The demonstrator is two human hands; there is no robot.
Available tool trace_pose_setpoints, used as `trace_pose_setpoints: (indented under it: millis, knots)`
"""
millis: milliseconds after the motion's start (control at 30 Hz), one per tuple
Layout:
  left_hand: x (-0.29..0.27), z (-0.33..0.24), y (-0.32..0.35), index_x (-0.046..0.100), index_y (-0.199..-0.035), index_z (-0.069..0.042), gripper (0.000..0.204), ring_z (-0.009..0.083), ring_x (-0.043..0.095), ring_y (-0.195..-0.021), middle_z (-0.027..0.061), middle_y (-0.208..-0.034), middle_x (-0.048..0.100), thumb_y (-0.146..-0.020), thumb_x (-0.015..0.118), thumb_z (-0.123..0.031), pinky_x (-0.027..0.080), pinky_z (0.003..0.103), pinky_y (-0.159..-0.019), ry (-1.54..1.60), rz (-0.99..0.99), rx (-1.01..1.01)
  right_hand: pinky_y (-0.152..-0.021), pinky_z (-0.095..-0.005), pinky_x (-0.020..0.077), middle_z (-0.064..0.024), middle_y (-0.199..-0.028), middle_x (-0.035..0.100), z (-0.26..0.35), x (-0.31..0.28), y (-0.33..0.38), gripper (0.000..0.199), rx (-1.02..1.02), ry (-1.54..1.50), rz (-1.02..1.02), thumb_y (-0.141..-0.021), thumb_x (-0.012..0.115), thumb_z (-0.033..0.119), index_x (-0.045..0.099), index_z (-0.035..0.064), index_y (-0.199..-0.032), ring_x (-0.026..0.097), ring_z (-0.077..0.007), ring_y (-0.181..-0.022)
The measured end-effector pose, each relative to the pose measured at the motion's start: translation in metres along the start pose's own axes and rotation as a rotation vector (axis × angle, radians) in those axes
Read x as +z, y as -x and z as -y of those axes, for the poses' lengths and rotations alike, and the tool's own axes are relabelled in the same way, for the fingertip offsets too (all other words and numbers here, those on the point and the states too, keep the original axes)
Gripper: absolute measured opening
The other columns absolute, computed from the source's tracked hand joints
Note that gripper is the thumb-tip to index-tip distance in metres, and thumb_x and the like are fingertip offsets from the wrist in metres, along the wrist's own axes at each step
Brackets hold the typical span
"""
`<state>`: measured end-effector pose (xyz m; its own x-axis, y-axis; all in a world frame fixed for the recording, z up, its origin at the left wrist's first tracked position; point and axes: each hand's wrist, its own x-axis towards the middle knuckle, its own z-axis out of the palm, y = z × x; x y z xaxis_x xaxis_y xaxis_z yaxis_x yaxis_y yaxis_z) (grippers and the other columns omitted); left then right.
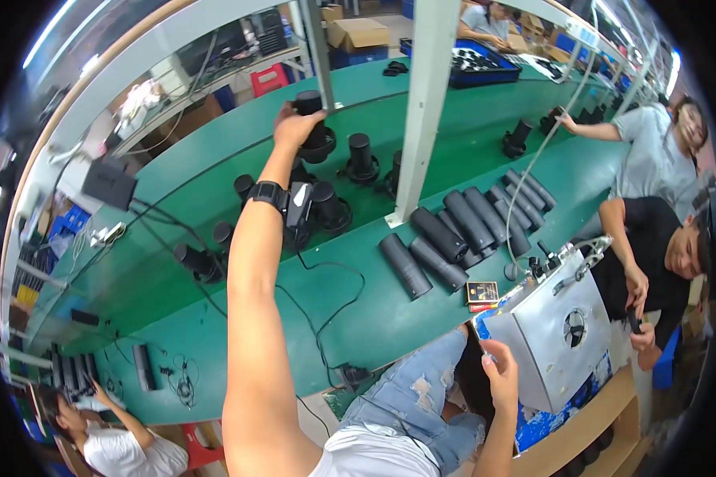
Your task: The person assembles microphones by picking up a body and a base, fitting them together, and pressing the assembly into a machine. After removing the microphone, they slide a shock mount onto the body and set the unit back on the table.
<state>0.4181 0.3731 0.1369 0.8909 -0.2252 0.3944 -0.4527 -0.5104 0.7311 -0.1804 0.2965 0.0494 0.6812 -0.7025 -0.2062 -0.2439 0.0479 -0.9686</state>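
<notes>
My left arm reaches far over the green bench, with a black watch on its wrist. At its end, my left hand (296, 129) is closed round the upper part of a black cylindrical part with a flanged base (318, 147). Close by, on the sunken green strip, stand similar black flanged parts (361, 158), several of them upright. My right hand (500, 377) hovers over my lap, beside a silver metal box fixture (561, 326). Its fingers are loosely bent, thumb and forefinger apart, with nothing seen between them.
Several black tubes (406, 266) lie right of centre near a small black-and-gold box (482, 292). A white post (423, 119) rises from the bench (398, 350). Cables trail across it. Co-workers sit at right (644, 262) and lower left (127, 445). A blue tray (485, 73) stands behind.
</notes>
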Motion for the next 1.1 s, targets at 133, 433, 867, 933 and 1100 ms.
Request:
trace_pose_setpoints:
  millis: [133,433,867,933,1100]
  knots:
    - [0.048,0.001,-0.016,0.05,-0.117,-0.002,0.068,0.037,0.06,-0.105,0.021,-0.111,0.063,-0.062,0.076,-0.032,0.048,0.042,-0.091,-0.193,0.027,-0.09,-0.09,-0.0277,0.046,-0.011,-0.118,0.06,-0.02,-0.011,0.015,0.03,0.055,-0.021,-0.121,-0.087,0.061,0.004,0.056,-0.0014,-0.116,0.056,-0.0158,-0.108]
    - [0.118,0.066,-0.029,0.049,-0.121,-0.003,0.07,0.0372,0.056,-0.113,0.0218,-0.118,0.06,-0.067,0.079,-0.037,0.047,0.044,-0.093,-0.548,0.624,0.214,-0.09,-0.0321,0.0473,-0.0115,-0.112,0.064,-0.035,-0.023,0.031,0.029,0.155,0.013,-0.258,-0.086,0.065,0.011,0.058,0.0002,-0.113,0.06,-0.0189,-0.104]
    - [0.003,-0.127,0.182,0.061,-0.089,-0.001,0.01,0.0239,0.063,-0.065,0.0132,-0.076,0.062,-0.081,0.062,-0.007,0.049,0.032,-0.062,0.114,0.585,0.931,-0.096,-0.04,0.0444,-0.0201,-0.124,0.053,-0.016,0.073,-0.062,0.053,-0.413,0.392,-0.084,-0.081,0.07,0.027,0.051,0.0012,-0.123,0.054,-0.0352,-0.114]
    - [0.012,-0.122,0.208,0.063,-0.089,-0.003,0.01,0.0279,0.064,-0.066,0.0122,-0.076,0.064,-0.081,0.063,-0.01,0.05,0.036,-0.061,0.151,0.72,0.865,-0.099,-0.0443,0.0407,-0.0198,-0.135,0.042,-0.008,0.119,-0.11,0.062,-0.469,0.628,-0.171,-0.079,0.071,0.029,0.045,0.0026,-0.128,0.046,-0.0376,-0.12]
    - [0.026,-0.1,0.252,0.066,-0.089,-0.003,0.013,0.0254,0.068,-0.068,0.0139,-0.076,0.067,-0.083,0.065,-0.014,0.053,0.033,-0.064,0.229,0.865,0.714,-0.088,-0.0435,0.0435,-0.0152,-0.125,0.05,-0.057,0.17,-0.165,0.071,-0.405,1.027,-0.167,-0.076,0.073,0.032,0.042,0.0055,-0.134,0.051,-0.0331,-0.109]
